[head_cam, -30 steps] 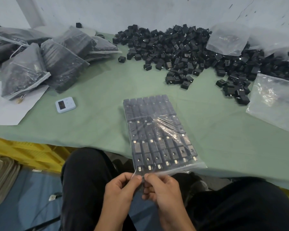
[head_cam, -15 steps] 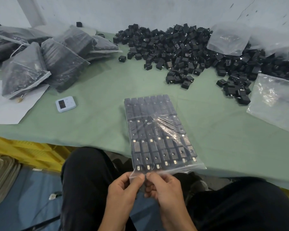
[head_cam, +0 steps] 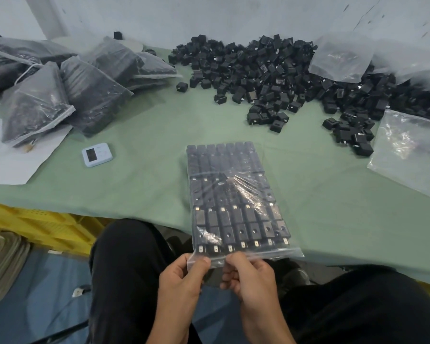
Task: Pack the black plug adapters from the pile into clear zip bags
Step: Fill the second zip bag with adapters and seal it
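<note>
1. Head view: looks down on a green surface [head_cam: 147, 184], pile of black plug adapters [head_cam: 271, 75] heaped along its far edge.
2. Finds packed bags [head_cam: 90, 88] at the far left corner, empty clear bags [head_cam: 412, 155] at the right edge.
3. Shows the filled zip bag [head_cam: 233, 202] at the near edge, long axis running away from the body, mouth overhanging the lap.
4. Has left hand [head_cam: 181, 281] and right hand [head_cam: 248, 276] side by side, both pinching the mouth strip near its left end; probably leaves the rightward stretch to seal, nearer the right hand.
5. Leaves a small timer [head_cam: 97, 154] well left, out of the way.

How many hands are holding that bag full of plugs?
2. The left hand pinches the near left corner of the zip bag; the right hand pinches its edge just beside.
</note>
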Available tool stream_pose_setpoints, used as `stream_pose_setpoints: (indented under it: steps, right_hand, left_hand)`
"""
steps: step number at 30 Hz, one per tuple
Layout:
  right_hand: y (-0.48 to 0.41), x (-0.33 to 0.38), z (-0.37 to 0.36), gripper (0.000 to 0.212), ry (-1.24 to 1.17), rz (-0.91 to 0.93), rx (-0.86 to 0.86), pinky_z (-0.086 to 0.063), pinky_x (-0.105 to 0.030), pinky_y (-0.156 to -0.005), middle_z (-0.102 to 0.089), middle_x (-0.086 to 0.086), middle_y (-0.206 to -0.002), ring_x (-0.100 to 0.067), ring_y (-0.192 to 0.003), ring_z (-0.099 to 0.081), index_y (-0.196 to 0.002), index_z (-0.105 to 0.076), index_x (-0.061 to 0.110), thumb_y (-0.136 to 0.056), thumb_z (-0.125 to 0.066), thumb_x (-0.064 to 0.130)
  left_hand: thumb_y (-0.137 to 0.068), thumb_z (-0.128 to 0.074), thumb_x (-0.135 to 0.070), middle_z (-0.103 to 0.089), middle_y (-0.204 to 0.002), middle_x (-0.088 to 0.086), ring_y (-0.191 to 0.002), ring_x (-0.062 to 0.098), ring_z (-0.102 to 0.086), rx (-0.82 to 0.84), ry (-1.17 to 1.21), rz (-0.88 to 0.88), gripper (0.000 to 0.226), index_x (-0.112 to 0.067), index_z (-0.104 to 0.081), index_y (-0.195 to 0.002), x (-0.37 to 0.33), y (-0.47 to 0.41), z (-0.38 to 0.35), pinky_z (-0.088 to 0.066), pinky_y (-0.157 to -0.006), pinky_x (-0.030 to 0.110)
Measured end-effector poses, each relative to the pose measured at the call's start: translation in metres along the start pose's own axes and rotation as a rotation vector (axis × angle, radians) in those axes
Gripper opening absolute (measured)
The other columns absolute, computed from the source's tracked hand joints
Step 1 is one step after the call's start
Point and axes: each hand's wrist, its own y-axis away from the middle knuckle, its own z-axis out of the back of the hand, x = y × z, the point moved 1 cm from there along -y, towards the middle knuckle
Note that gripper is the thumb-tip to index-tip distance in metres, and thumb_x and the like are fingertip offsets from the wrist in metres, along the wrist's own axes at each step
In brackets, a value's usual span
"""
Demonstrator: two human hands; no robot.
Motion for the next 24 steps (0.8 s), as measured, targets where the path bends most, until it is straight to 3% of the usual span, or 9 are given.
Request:
stream_pose_setpoints:
  steps: [2, 4, 6, 10, 17, 24]
  right_hand:
    - [0.001, 0.000, -0.002, 0.019, 0.012, 0.008, 0.022, -0.049, -0.028, -0.051, -0.061, -0.013, -0.063, -0.017, -0.057, -0.057, -0.062, -0.073, 0.005, -0.079, -0.066, 0.003]
    - [0.003, 0.000, -0.003, 0.014, 0.018, -0.002, 0.045, -0.049, -0.029, -0.052, -0.063, -0.015, -0.066, -0.019, -0.060, -0.057, -0.073, -0.072, -0.007, -0.080, -0.066, 0.004]
    - [0.003, -0.001, -0.003, 0.020, 0.004, -0.016, 0.041, -0.050, -0.030, -0.052, -0.064, -0.017, -0.068, -0.022, -0.061, -0.058, -0.085, -0.069, -0.015, -0.081, -0.068, 0.004]
    - [0.004, 0.001, -0.001, 0.023, -0.039, -0.047, 0.036, -0.052, -0.029, -0.050, -0.065, -0.016, -0.070, -0.021, -0.060, -0.060, -0.094, -0.068, -0.015, -0.087, -0.068, 0.007]
    - [0.002, 0.003, 0.002, 0.017, -0.070, -0.056, -0.006, -0.048, -0.027, -0.044, -0.062, -0.016, -0.064, -0.017, -0.052, -0.058, -0.089, -0.068, -0.015, -0.085, -0.069, 0.002]
    - [0.005, 0.000, 0.006, 0.021, -0.065, -0.024, 0.069, -0.053, -0.026, -0.051, -0.066, -0.021, -0.073, -0.021, -0.061, -0.061, -0.091, -0.070, -0.014, -0.089, -0.069, 0.007]
  left_hand:
    - [-0.085, -0.073, -0.019, -0.067, -0.062, -0.003, -0.055, 0.003, -0.056, 0.018, 0.025, 0.013, 0.014, -0.025, -0.078, -0.074, 0.000, 0.002, -0.003, -0.044, -0.050, 0.017]
    - [-0.085, -0.075, -0.020, -0.072, -0.067, 0.002, -0.056, 0.003, -0.061, 0.013, 0.049, 0.024, 0.010, -0.023, -0.080, -0.077, 0.001, 0.002, -0.007, -0.045, -0.050, 0.016]
    - [-0.084, -0.076, -0.017, -0.072, -0.066, 0.006, -0.055, 0.005, -0.061, -0.020, 0.073, 0.037, 0.011, -0.021, -0.080, -0.075, 0.002, 0.001, -0.010, -0.045, -0.048, 0.016]
    - [-0.082, -0.075, -0.012, -0.069, -0.061, 0.003, -0.051, 0.004, -0.056, -0.042, 0.104, 0.042, 0.013, -0.021, -0.080, -0.074, 0.002, -0.001, -0.011, -0.044, -0.046, 0.017]
    - [-0.074, -0.077, -0.018, -0.060, -0.058, 0.003, -0.052, 0.009, -0.051, -0.091, 0.212, 0.105, 0.009, -0.020, -0.077, -0.065, 0.009, -0.005, -0.016, -0.041, -0.049, 0.025]
    - [-0.082, -0.074, -0.019, -0.073, -0.072, 0.019, -0.061, 0.021, -0.066, 0.052, 0.168, 0.086, 0.014, -0.008, -0.080, -0.077, 0.011, -0.002, -0.021, -0.051, -0.055, 0.028]
